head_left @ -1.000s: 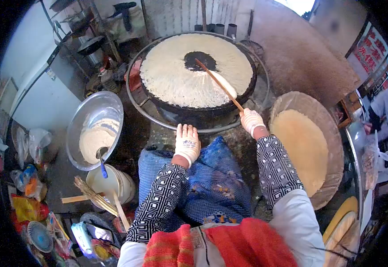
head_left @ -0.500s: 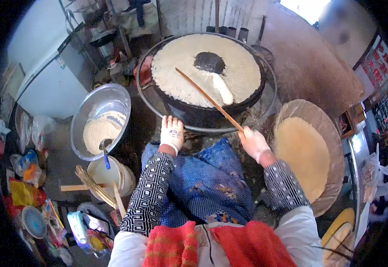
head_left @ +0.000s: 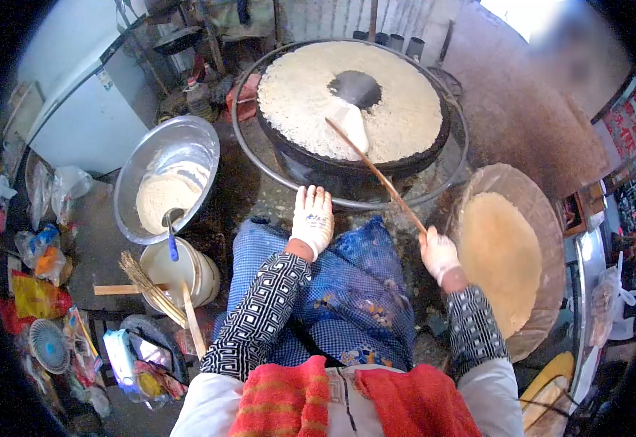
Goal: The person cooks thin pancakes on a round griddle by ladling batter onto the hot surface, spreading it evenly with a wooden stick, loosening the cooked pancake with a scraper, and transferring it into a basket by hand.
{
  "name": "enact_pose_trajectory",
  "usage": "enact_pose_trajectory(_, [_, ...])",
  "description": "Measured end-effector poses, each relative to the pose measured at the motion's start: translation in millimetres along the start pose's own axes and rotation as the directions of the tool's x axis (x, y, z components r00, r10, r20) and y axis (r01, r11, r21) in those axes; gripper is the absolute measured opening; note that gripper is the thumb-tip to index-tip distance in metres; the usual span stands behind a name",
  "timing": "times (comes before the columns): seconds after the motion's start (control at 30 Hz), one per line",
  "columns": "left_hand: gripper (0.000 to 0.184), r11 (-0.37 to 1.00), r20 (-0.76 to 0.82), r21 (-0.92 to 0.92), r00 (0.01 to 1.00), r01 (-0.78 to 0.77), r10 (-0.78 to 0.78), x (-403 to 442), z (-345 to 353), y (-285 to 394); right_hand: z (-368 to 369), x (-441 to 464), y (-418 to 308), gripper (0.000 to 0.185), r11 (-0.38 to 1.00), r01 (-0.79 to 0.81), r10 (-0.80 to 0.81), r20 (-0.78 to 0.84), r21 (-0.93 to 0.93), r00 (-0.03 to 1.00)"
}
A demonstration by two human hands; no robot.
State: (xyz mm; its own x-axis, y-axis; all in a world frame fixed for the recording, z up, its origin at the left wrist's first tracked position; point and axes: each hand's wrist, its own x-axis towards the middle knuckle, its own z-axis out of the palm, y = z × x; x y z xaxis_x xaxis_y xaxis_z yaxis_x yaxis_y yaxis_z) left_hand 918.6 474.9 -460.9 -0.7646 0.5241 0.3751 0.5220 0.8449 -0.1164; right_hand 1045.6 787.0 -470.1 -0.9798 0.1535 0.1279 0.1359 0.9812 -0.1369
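My right hand (head_left: 440, 255), in a white fingerless-tipped glove, is closed around the lower end of a long thin wooden stick (head_left: 387, 182). The stick's far end lies against a white lump of batter (head_left: 351, 131) on a large round griddle (head_left: 281, 138). A thin pale layer of batter (head_left: 405, 95) covers most of the griddle, around a dark bare patch (head_left: 355, 89) in the middle. My left hand (head_left: 313, 224), gloved with bare fingertips, has its fingers stretched out at the near side of the metal ring (head_left: 362, 205) round the griddle; whether they touch it is unclear.
Left stand a metal basin (head_left: 128, 211) of pale batter with a blue-handled ladle (head_left: 172, 240), and a white bucket (head_left: 205, 273) with a straw brush (head_left: 143, 277) on it. A plastic-lined round tray (head_left: 551, 284) holding a tan flat sheet (head_left: 500, 255) sits right.
My left hand has moved right along the ring's near side. The stick has swung, its far end now lower on the griddle, and the batter lump is broader and further left. The view has shifted slightly.
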Motion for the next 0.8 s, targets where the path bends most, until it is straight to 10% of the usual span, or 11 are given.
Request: enact_pose_trajectory(0.8, [0.052,0.970,0.019,0.138,0.978,0.201,-0.206,-41.3,32.7,-48.9,63.8,74.6,57.8,0.042,0.999,-0.002,0.002,-0.005,-0.039,1.000])
